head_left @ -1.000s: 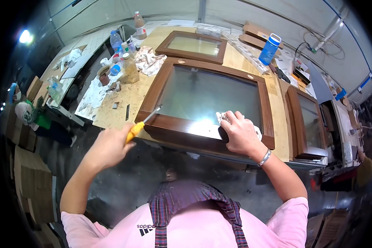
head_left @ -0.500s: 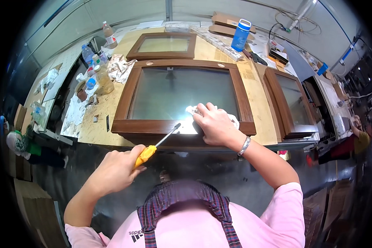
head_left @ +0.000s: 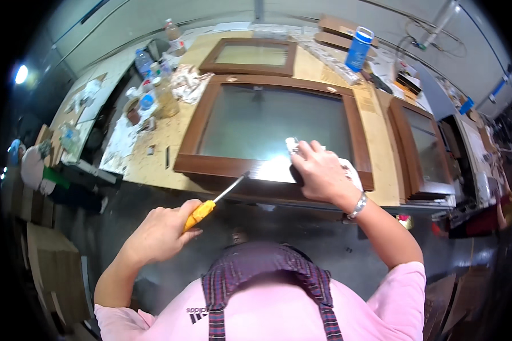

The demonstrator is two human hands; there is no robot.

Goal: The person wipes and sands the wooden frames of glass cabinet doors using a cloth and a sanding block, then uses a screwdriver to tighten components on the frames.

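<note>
My left hand [head_left: 164, 232] is closed round the yellow handle of a screwdriver [head_left: 201, 215], its metal shaft pointing up and right toward the front edge of a brown framed glass door [head_left: 276, 122]. White cloth [head_left: 351, 172] is bunched in my right hand [head_left: 322, 175], which is closed over it at the front right of the door, by the lower edge of the glass. A metal bracelet [head_left: 358, 206] circles my right wrist. The door lies flat on the workbench, and light glares off its front rail and glass.
A smaller framed door [head_left: 209, 61] lies behind, and stacked frames [head_left: 407, 148] sit to the right. A blue bottle [head_left: 359, 50] stands at the back. Plastic bottles [head_left: 166, 98] and a crumpled rag [head_left: 189, 83] crowd the left. People work at both sides.
The bench and doors have shifted right in view as the camera turned. My right hand, still gripping the cloth, sits slightly differently; my left hand keeps the screwdriver in nearly the same pose.
</note>
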